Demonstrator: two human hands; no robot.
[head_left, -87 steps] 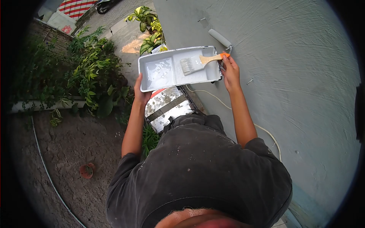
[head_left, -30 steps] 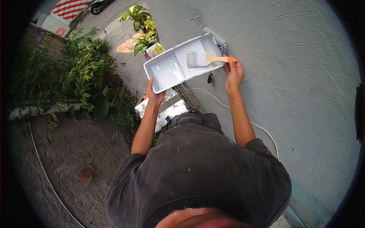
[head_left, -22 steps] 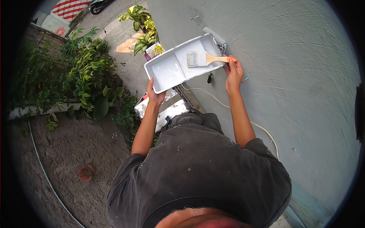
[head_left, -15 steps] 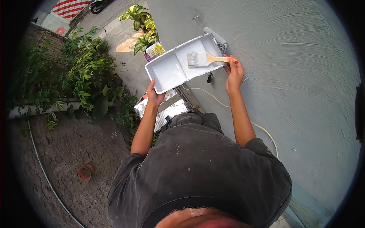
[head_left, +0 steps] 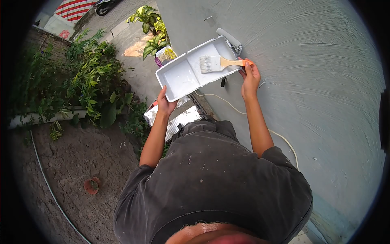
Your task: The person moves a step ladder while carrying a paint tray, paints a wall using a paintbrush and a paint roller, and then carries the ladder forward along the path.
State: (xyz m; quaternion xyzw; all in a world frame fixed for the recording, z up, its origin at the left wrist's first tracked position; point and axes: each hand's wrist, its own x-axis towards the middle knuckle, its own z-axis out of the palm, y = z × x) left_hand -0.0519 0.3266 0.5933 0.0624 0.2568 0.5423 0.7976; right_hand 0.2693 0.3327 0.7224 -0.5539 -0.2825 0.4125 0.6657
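A white paint tray (head_left: 177, 77) is held up between my hands, tilted with its right end higher in the view. My left hand (head_left: 166, 103) grips the tray's lower left corner, thumb over the rim. At the right end, my right hand (head_left: 250, 79) is closed on the tray's edge and on the orange-tipped handle of a wide paintbrush (head_left: 213, 64). The brush lies across the right part of the tray, its whitish bristles pointing left. A paint roller (head_left: 229, 37) shows just beyond the tray's upper right end.
A grey plastered wall (head_left: 308, 81) rises on the right, with a pale cable (head_left: 227, 101) beside it. Below the tray is a paint-spotted white platform (head_left: 185, 120). Leafy plants (head_left: 91, 77), a small clay pot (head_left: 92, 185) and a hose (head_left: 46, 179) are on the left.
The roller beyond the tray shows slightly more. The tray and both hands have barely shifted, and the grip is the same.
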